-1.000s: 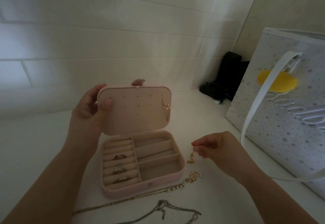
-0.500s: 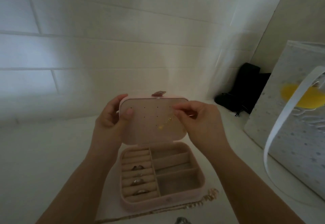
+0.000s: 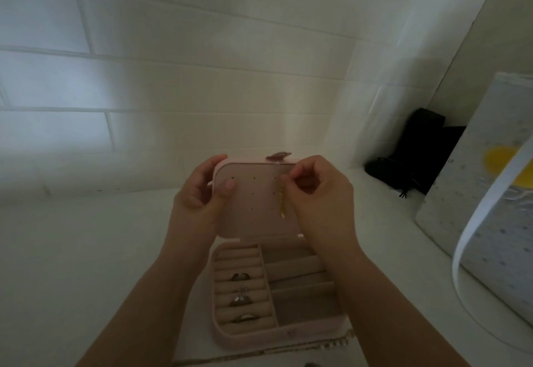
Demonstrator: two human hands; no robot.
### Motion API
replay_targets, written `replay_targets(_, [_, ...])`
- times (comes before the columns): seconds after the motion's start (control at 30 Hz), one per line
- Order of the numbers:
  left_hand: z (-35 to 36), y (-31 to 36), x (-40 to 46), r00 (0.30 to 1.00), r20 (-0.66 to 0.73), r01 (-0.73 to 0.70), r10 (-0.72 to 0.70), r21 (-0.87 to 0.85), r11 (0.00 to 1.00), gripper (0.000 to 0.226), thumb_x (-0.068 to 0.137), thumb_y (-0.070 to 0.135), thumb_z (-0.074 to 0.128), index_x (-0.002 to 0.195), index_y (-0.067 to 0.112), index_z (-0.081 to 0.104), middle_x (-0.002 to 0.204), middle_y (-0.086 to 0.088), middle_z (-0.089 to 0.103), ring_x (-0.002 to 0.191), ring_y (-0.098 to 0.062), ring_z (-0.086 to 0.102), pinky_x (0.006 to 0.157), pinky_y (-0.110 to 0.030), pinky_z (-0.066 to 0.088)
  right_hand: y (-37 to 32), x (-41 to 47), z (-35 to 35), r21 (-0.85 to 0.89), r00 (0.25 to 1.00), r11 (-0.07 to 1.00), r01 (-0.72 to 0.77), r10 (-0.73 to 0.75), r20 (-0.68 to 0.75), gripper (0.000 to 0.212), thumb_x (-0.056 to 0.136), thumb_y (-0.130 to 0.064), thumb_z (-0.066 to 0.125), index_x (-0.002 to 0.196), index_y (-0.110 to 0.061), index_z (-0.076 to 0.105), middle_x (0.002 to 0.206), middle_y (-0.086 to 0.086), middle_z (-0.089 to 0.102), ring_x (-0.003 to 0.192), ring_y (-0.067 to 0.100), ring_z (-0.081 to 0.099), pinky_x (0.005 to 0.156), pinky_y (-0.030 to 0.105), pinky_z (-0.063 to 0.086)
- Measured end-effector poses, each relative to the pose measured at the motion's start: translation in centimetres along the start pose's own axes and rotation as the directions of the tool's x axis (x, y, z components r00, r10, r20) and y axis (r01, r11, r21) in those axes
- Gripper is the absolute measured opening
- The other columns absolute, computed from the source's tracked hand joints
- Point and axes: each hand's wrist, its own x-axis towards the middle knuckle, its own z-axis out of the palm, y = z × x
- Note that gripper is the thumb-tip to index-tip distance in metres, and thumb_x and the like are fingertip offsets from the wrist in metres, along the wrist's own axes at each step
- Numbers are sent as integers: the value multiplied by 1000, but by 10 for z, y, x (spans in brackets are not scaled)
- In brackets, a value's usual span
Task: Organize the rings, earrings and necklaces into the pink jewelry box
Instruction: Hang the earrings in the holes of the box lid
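Note:
The pink jewelry box [image 3: 253, 336] lies open on the white surface, its lid [image 3: 253, 208] standing upright. My left hand [image 3: 199, 193] grips the lid's left edge, thumb on the perforated inner panel. My right hand [image 3: 317, 190] pinches the top of a gold dangling earring [image 3: 281, 203], which hangs against the panel near its right side. Three rings [image 3: 240, 299] sit in the ring rolls on the box's left; the right compartments look bare. A pearl-and-gold necklace [image 3: 343, 343] lies in front of the box at the bottom edge.
A white tiled wall stands close behind the box. A black pouch [image 3: 409, 150] lies in the back right corner. A starry gift bag [image 3: 490, 222] with a white ribbon handle [image 3: 484, 216] stands at the right. Another chain [image 3: 310, 364] peeks in at the bottom edge.
My right hand lifted the gold earring from the surface beside the box up to the lid's inner panel. The left hand kept hold of the lid. The camera tilted upward.

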Motion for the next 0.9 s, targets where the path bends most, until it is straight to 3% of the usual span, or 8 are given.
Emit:
replay_targets(0.33, [0,-2,1,1000,-9,-1,1,10,1000,36,82,17,64,116,27,56,84,21,71,77,3,64,61,-15,52,-2,0,2,-42,999,999,-14,12,-45,28,77,-6,65,64,-28,54,63,-13,59,65,1,59,62,8,47])
replay_targets(0.53, [0,-2,0,1000,-13,-4,4,3,1000,35,84,13,62,117,23,55,81,20,71,74,4,63,60,-14,51,-9,0,10,-249,994,963,106,-108,6,8,77,-13,61,74,-21,61,73,-7,64,80,21,61,74,41,53])
replay_targets(0.67, [1,-1,0,1000,-10,-8,8,-3,1000,37,84,11,61,119,19,54,80,20,71,73,4,63,58,-13,51,-7,2,9,-234,998,971,42,-30,56,12,80,-22,66,90,-23,72,83,-6,69,84,13,62,82,32,52])
replay_targets(0.9, [0,-1,0,1000,8,-29,29,-9,1000,35,77,22,59,112,26,56,85,21,71,77,4,63,60,-13,50,7,-3,7,-268,993,957,114,-104,54,8,83,-24,62,88,-24,69,88,-9,63,87,9,59,77,21,46])
